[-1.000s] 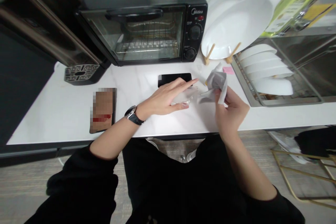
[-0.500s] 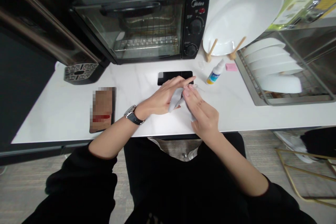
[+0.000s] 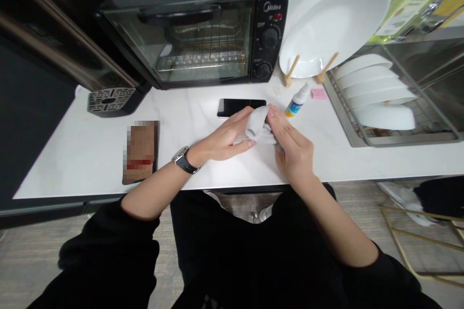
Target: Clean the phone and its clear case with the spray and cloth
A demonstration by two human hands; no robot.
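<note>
A light grey cleaning cloth (image 3: 258, 121) with a zigzag-cut edge is bunched between my two hands over the white counter. My left hand (image 3: 226, 137) holds it from the left, the thumb along the near side and the other fingers partly hidden behind the cloth. From the right, my right hand (image 3: 294, 147) pinches the cloth between thumb and fingers. Whether something is wrapped inside cannot be seen. Just beyond my fingers lies a black smartphone (image 3: 235, 105). A small white spray bottle (image 3: 297, 100) with a blue and yellow label stands to its right.
A black toaster oven (image 3: 203, 43) stands at the back, beside white plates (image 3: 333, 29) in a wooden rack. Bowls (image 3: 384, 115) sit in a wire basket at the sink. A dark tablet-like object (image 3: 156, 145), partly pixelated, lies left; a pink piece (image 3: 319, 93) lies near the bottle.
My right hand has shifted to the right and slightly down, with the cloth. More of the cloth now shows, folded over between my hands. My left hand has barely moved.
</note>
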